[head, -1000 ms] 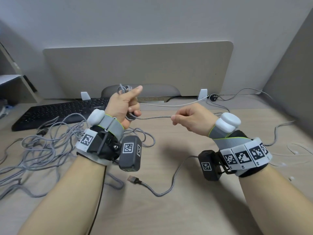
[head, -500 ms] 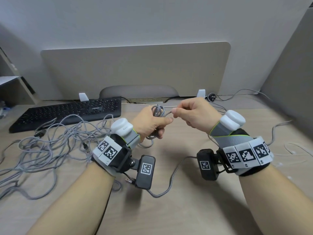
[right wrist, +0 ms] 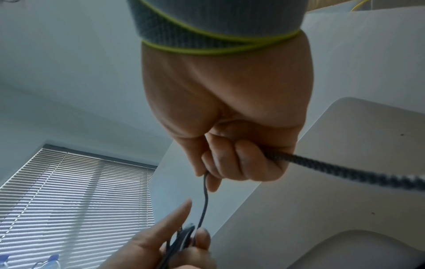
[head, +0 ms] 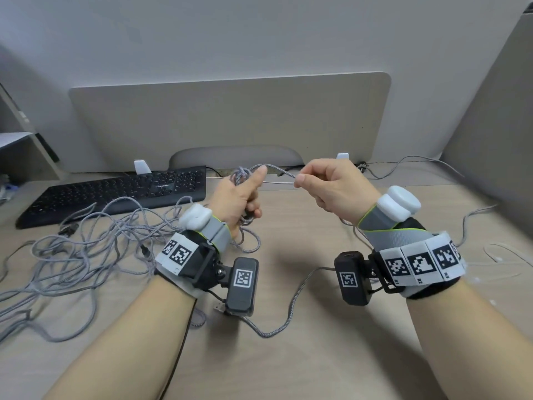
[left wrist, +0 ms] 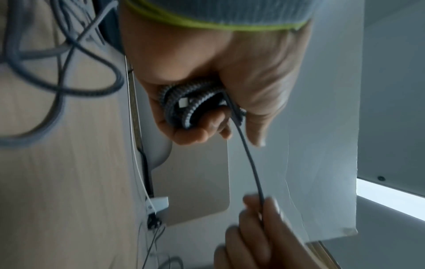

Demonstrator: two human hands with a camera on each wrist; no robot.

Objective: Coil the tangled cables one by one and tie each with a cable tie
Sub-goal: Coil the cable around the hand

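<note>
My left hand (head: 242, 194) is raised above the desk and grips a small coil of grey braided cable (head: 240, 176); the loops lie in its curled fingers (left wrist: 184, 103). From the coil a short stretch of the same cable (head: 281, 172) runs right to my right hand (head: 326, 186), which pinches it between thumb and fingers (right wrist: 230, 163). The cable's free tail (head: 291, 301) hangs below my right wrist and lies across the desk to a USB plug (head: 219, 307) near my left wrist. A tangled heap of grey cables (head: 80, 249) lies on the desk at the left.
A black keyboard (head: 115, 194) sits at the back left, in front of a beige divider panel (head: 230, 119). Thin white and grey cables (head: 496, 249) trail along the desk's right side. Bare wooden desk (head: 302, 356) lies between and in front of my forearms.
My hands came together half a second ago, then drew apart again. My left hand rose and turned with the coil; my right hand slid right along the cable, and a fresh stretch spans between them.
</note>
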